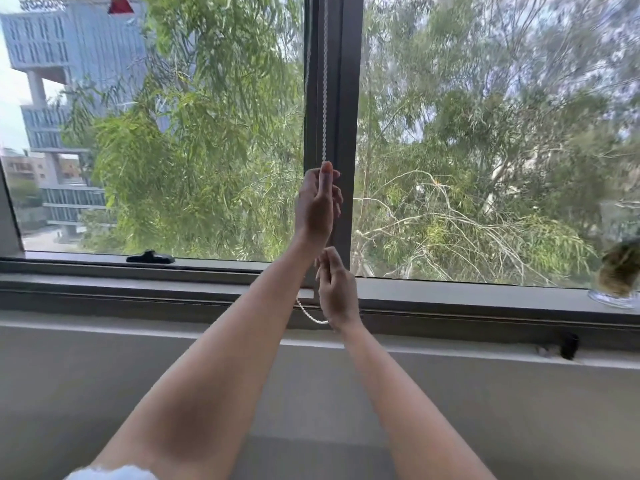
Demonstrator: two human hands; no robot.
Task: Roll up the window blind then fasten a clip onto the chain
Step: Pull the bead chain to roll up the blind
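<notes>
The window frame (341, 133) stood behind your fingers, the bead chain (325, 81) hanging down along it. Your left hand (317, 202) pinched the chain high for a long pull; your right hand (337, 289) closed on it lower, keeping the slack loop beneath under control.

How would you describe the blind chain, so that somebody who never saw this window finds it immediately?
Find the dark vertical post between the two big panes. The chain hangs along it, a thin string of white beads. The left hand pinches it higher, the right hand is lower, near its bottom loop; nothing else there is white and beaded.
</notes>
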